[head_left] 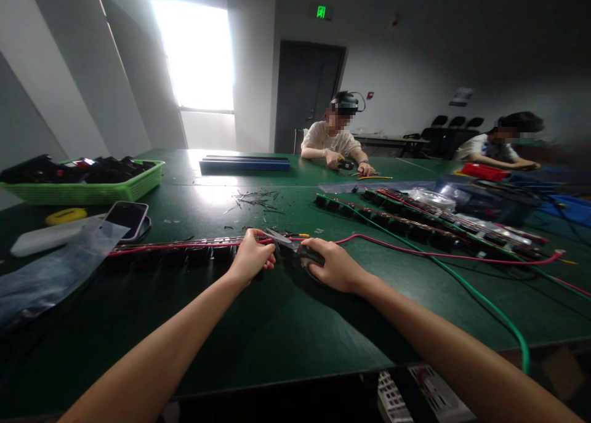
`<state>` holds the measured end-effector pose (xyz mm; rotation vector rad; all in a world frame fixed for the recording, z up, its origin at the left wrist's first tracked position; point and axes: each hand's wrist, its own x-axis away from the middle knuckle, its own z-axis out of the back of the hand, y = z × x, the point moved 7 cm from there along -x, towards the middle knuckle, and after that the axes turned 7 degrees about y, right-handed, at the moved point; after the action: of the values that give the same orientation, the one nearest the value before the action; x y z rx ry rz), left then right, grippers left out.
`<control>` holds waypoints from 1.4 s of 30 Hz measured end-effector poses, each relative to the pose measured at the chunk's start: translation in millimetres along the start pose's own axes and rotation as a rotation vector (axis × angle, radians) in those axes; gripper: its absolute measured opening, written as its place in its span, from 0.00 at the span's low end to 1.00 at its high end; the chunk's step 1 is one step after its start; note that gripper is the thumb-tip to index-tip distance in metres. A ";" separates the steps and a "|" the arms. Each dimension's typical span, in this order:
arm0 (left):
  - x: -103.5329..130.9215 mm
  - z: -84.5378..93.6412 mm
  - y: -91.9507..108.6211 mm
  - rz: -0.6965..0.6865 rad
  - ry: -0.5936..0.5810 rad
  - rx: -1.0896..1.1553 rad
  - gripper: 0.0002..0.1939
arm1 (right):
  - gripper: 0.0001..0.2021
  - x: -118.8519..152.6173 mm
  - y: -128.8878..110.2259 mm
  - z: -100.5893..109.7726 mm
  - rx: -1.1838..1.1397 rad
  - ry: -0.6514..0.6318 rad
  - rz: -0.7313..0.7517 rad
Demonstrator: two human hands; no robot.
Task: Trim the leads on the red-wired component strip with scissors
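Note:
My left hand (pixel 253 255) is closed at the right end of a long strip of black parts (pixel 180 255) on the table, thumb and forefinger pinched around the red wire (pixel 415 252) that runs along it. Whatever else lies inside those fingers is hidden. In my right hand (pixel 333 264) is a pair of scissors (pixel 282 239), fingers wrapped around the dark handles. The blades point left and reach the wire right beside my left fingertips. A short yellow tip (pixel 303 235) shows just behind the blades.
Thin black offcuts (pixel 258 200) lie behind my hands. A green basket (pixel 133 185) of black parts, a phone (pixel 125 218) and a plastic bag (pixel 60 275) are left. More wired strips (pixel 392 223) and a green wire (pixel 475 290) lie right. Two people (pixel 333 133) sit across.

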<state>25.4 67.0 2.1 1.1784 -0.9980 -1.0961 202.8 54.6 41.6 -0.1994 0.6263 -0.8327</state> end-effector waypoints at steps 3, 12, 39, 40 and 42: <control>0.4 -0.1 0.4 0.005 0.001 0.002 0.20 | 0.18 -0.3 -0.8 0.9 -0.037 -0.004 -0.009; -0.9 0.5 -1.7 0.010 0.000 0.006 0.20 | 0.19 0.5 -1.0 0.7 -0.087 0.001 -0.027; -2.3 -0.1 -3.9 0.039 -0.008 0.024 0.23 | 0.16 -4.4 -4.6 19.4 0.097 0.126 -0.012; -2.3 -0.1 -3.8 0.035 -0.009 0.024 0.23 | 0.17 -4.0 -5.2 18.7 0.130 0.121 -0.004; -2.5 -0.2 -3.6 0.027 -0.008 0.018 0.22 | 0.19 -2.8 -6.2 15.7 0.188 0.097 0.013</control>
<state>24.7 69.3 -1.6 1.1723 -1.0290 -1.0728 206.7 51.4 57.9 0.0162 0.6355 -0.8867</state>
